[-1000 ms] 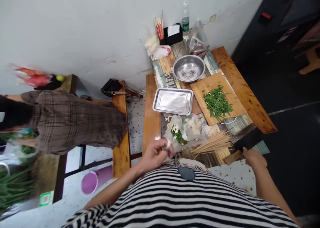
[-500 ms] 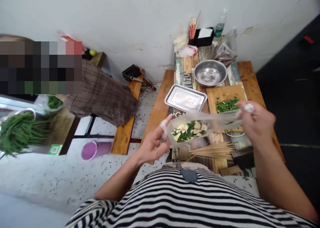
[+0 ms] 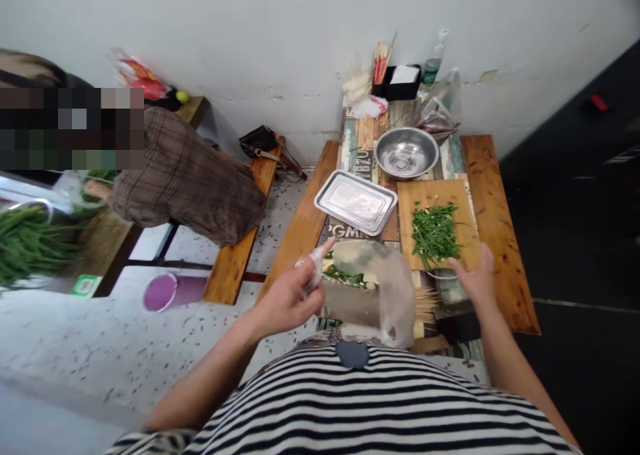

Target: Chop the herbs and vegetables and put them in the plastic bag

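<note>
My left hand grips the gathered edge of a translucent plastic bag, index finger pointing out. Inside the bag lie chopped greens with pale pieces; the bag's right side hangs loose. My right hand has its thumb and fingers apart and is off the bag. It is at the lower right corner of a wooden cutting board, beside a heap of chopped green stalks. Below the board the rim of a bowl shows in part.
A metal tray and a steel bowl stand behind the bag. Bamboo skewers lie partly hidden by it. Benches flank the table. To the left another person sits near long green vegetables; a purple bucket is on the floor.
My right hand has let go of the bag and moved down by the cutting board. The bag's right side has dropped slack. My left hand keeps its hold, and the view has shifted slightly.
</note>
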The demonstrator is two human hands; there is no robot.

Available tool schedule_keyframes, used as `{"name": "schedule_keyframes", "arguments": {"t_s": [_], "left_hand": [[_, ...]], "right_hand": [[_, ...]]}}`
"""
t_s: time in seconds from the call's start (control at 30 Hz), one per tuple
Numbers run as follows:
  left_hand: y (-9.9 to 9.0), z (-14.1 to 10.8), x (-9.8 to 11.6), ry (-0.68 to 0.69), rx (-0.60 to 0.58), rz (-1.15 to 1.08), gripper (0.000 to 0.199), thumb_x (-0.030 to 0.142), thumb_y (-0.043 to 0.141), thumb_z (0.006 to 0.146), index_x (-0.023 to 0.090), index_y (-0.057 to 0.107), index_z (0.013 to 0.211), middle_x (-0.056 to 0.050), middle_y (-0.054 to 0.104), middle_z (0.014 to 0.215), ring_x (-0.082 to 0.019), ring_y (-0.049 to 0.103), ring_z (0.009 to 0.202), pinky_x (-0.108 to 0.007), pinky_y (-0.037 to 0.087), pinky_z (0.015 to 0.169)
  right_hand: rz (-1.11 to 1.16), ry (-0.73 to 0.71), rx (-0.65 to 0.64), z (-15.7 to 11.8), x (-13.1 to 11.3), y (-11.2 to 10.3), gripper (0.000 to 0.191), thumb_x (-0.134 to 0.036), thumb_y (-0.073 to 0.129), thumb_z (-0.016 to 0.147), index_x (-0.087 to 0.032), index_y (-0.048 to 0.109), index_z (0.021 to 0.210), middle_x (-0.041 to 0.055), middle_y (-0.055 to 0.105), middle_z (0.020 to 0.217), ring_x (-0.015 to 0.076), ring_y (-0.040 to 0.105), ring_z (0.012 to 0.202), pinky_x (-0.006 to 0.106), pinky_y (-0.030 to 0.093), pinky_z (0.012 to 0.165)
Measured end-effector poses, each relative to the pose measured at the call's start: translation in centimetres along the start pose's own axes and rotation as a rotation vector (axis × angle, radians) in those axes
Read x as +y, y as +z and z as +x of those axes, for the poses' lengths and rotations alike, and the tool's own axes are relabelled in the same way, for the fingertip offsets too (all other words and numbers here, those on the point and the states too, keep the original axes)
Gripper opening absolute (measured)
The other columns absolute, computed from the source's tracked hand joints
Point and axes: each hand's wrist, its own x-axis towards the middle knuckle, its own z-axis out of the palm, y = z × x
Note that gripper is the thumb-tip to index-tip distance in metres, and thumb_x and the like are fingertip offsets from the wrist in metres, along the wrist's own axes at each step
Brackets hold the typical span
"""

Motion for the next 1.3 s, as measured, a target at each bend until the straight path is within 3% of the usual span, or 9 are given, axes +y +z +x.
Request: {"name": "schedule_keyframes", "arguments": {"t_s": [0.1, 0.2, 0.33, 0.47, 0.63, 0.73, 0.87, 1.0, 1.3], "left_hand": [[-0.1, 2.0, 1.5, 0.025, 0.008, 0.029, 0.086, 0.012, 0.049, 0.077, 0.018, 0.015, 0.155, 0.005, 0.064, 0.061, -0.011, 0.056, 0.050, -0.021, 0.045, 0.051], [0.0, 4.2, 3.5, 0.048, -0.020, 0.030, 0.088, 0.012, 0.050, 0.076, 0.018, 0.013, 0.156, 0.004, 0.066, 0.062, -0.012, 0.058, 0.052, -0.021, 0.046, 0.050], [0.3, 6.2, 5.7, 0.049, -0.068, 0.009, 0.087, 0.015, 0.049, 0.078, 0.018, 0.011, 0.156, 0.002, 0.067, 0.064, -0.013, 0.059, 0.053, -0.022, 0.046, 0.047], [0.8, 7.6, 6.8, 0.061, -0.106, 0.055, 0.087, 0.011, 0.047, 0.079, 0.015, 0.007, 0.156, 0.001, 0.068, 0.066, -0.012, 0.059, 0.055, -0.020, 0.045, 0.050], [0.9, 9.0, 7.7, 0.059, -0.158, 0.123, 0.090, 0.007, 0.045, 0.077, 0.013, 0.000, 0.155, 0.002, 0.068, 0.068, -0.009, 0.057, 0.055, -0.017, 0.041, 0.051], [0.4, 9.6, 8.2, 0.041, -0.214, 0.194, 0.091, 0.008, 0.046, 0.077, 0.013, 0.000, 0.155, 0.002, 0.070, 0.070, -0.009, 0.057, 0.056, -0.017, 0.039, 0.051], [-0.3, 10.0, 8.8, 0.008, -0.292, 0.245, 0.090, 0.009, 0.046, 0.077, 0.014, 0.003, 0.156, 0.002, 0.071, 0.071, -0.009, 0.057, 0.055, -0.016, 0.038, 0.051], [-0.3, 10.5, 8.7, -0.011, -0.313, 0.247, 0.091, 0.008, 0.046, 0.076, 0.013, 0.002, 0.155, 0.002, 0.070, 0.069, -0.009, 0.057, 0.054, -0.016, 0.039, 0.051], [-0.5, 13.3, 6.9, -0.020, -0.356, 0.180, 0.087, 0.009, 0.043, 0.079, 0.010, 0.001, 0.155, 0.002, 0.069, 0.066, -0.010, 0.061, 0.054, -0.019, 0.044, 0.057]], "right_hand": [[-0.250, -0.025, -0.013, 3.2, 0.7, 3.9, 0.104, -0.068, 0.058, 0.075, -0.011, 0.016, 0.152, 0.0296, 0.007, 0.157, 0.0389, 0.016, 0.143, 0.053, 0.026, 0.109], [-0.396, -0.094, -0.020, 6.0, 0.3, 6.4, 0.105, -0.072, 0.055, 0.074, -0.018, 0.014, 0.153, 0.0258, -0.001, 0.159, 0.0428, 0.009, 0.143, 0.061, 0.022, 0.107], [-0.508, -0.171, -0.081, 8.7, -0.1, 8.2, 0.097, -0.075, 0.048, 0.077, -0.023, 0.018, 0.153, 0.0215, -0.003, 0.160, 0.0453, 0.008, 0.141, 0.065, 0.021, 0.103], [-0.537, -0.285, -0.045, 10.1, 0.2, 9.5, 0.095, -0.077, 0.048, 0.075, -0.030, 0.021, 0.153, 0.0170, -0.001, 0.161, 0.0442, 0.014, 0.138, 0.061, 0.024, 0.101], [-0.538, -0.344, -0.020, 10.8, 0.6, 10.8, 0.072, -0.069, 0.043, 0.083, -0.037, 0.035, 0.147, 0.0127, 0.022, 0.157, 0.0417, 0.032, 0.124, 0.054, 0.030, 0.092], [-0.533, -0.361, -0.015, 11.2, 0.9, 11.4, 0.057, -0.057, 0.040, 0.090, -0.030, 0.049, 0.139, 0.0159, 0.039, 0.144, 0.0360, 0.041, 0.112, 0.046, 0.034, 0.086], [-0.530, -0.418, -0.063, 12.0, 1.3, 11.9, 0.045, -0.039, 0.046, 0.091, -0.019, 0.058, 0.128, 0.0198, 0.049, 0.126, 0.0286, 0.049, 0.099, 0.034, 0.037, 0.074], [-0.485, -0.412, -0.106, 12.8, 1.4, 11.5, 0.043, -0.032, 0.050, 0.088, -0.017, 0.059, 0.127, 0.0176, 0.053, 0.116, 0.0237, 0.053, 0.088, 0.030, 0.037, 0.066], [-0.051, -0.243, 0.068, 14.5, 0.1, 7.3, 0.055, -0.050, 0.052, 0.084, -0.006, 0.065, 0.116, 0.0142, 0.063, 0.088, 0.0231, 0.055, 0.077, 0.036, 0.044, 0.072]]}}
